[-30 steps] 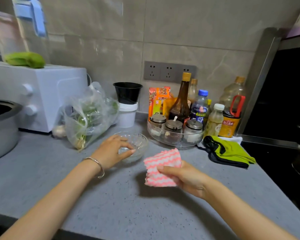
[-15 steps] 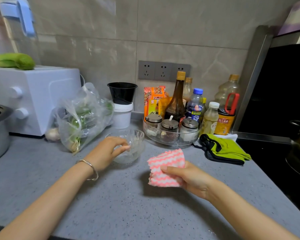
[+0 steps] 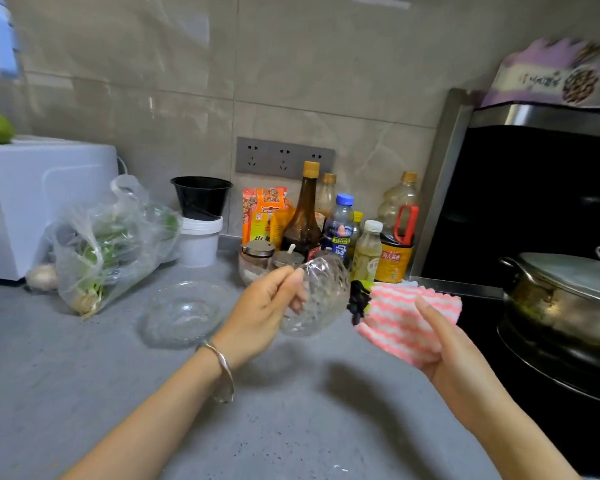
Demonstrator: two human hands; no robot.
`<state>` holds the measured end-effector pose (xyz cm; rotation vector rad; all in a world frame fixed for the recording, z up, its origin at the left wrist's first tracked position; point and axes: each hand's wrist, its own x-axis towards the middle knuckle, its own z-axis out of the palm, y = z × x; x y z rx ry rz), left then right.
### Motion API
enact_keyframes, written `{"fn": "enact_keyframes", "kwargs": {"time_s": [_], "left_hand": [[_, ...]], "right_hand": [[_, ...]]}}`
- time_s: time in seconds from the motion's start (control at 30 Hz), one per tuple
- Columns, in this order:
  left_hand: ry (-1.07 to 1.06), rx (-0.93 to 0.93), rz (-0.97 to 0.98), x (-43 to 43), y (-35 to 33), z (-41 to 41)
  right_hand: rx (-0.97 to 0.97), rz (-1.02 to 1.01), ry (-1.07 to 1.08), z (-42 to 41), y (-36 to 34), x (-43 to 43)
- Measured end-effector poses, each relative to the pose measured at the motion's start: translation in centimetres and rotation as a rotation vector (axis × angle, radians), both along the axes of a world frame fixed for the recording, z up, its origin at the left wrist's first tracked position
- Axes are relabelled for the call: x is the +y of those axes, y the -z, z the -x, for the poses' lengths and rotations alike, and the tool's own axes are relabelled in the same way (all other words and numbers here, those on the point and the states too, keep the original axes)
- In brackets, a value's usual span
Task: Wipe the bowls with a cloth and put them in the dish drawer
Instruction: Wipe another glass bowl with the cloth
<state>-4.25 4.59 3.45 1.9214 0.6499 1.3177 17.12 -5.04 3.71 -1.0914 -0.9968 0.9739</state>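
Note:
My left hand (image 3: 262,313) grips a clear cut-glass bowl (image 3: 323,296) by its rim, lifted off the counter and tipped on its side with its mouth facing right. A second clear glass bowl (image 3: 182,311) stays on the grey counter (image 3: 291,427) to the left of that hand. My right hand (image 3: 447,351) holds a folded pink-and-white striped cloth (image 3: 406,317) just right of the raised bowl, a small gap between them. No dish drawer is in view.
A tray of condiment jars and bottles (image 3: 326,233) stands behind the bowl. A bag of greens (image 3: 108,244), a white tub with a black cup (image 3: 200,220) and a white appliance (image 3: 32,199) are at the left. A lidded pot (image 3: 565,296) sits on the stove at right.
My left hand has lifted the top glass bowl off the one beneath it and tipped it toward the cloth. My right hand with the cloth has risen slightly.

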Motion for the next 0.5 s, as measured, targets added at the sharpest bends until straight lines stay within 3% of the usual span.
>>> {"fn": "enact_keyframes", "kwargs": {"time_s": [0.13,0.3,0.37,0.43,0.5], "left_hand": [[0.107,-0.103,0.176,-2.3,0.1,-6.3],[0.158,-0.173,0.312,-4.8,0.6,-13.0],[0.136,-0.205,0.350,-5.9,0.5,-14.9],[0.108,-0.230,0.372,-6.9,0.5,-16.3],[0.081,-0.231,0.385,-7.8,0.6,-17.0]], "right_hand": [[-0.196,-0.115,0.154,-3.6,-0.4,-2.2],[-0.367,-0.266,0.151,-5.3,0.7,-3.9],[-0.549,-0.197,0.170,-5.9,0.9,-3.6],[-0.613,-0.119,0.112,-8.4,2.5,-3.9],[-0.724,-0.105,0.210,-9.9,3.2,-3.7]]}}
